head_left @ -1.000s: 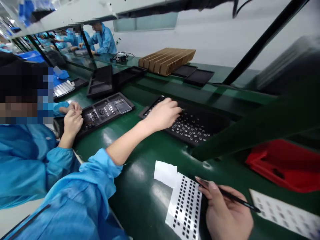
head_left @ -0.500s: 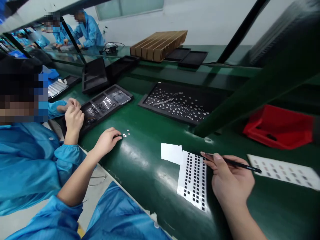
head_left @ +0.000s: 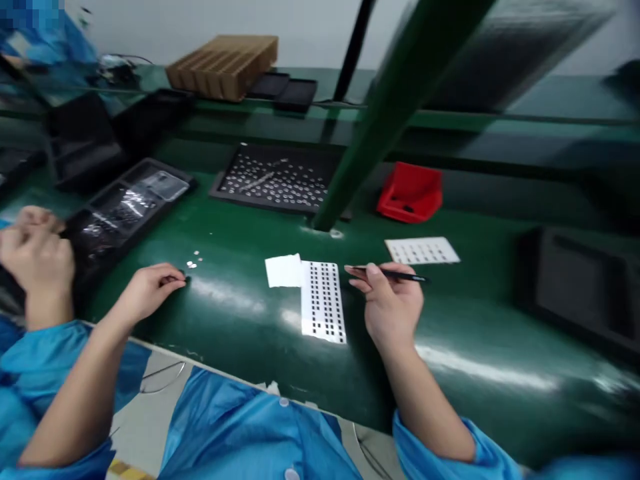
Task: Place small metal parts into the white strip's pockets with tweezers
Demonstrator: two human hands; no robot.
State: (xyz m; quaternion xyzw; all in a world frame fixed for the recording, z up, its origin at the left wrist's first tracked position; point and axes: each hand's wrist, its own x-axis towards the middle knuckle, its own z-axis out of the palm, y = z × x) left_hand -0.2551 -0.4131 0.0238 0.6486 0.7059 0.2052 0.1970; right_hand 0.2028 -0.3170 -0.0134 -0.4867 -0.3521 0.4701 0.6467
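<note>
My left hand rests on the green conveyor belt, fingertips pinched together just left of a few tiny silvery parts lying loose on the belt. My right hand holds black tweezers, tips pointing left toward a white sheet with rows of small black squares. A blank white paper piece lies beside that sheet. Farther back sits a black tray of small metal rings.
A co-worker's hands work at the left by a black compartment tray. A red bin, a second label sheet, a slanted green post, a dark tray at right, and cardboard dividers surround the spot.
My left hand left the ring tray, set tiny parts on the belt and drew back slightly. The view swung right; my right hand keeps the tweezers by the sheet.
</note>
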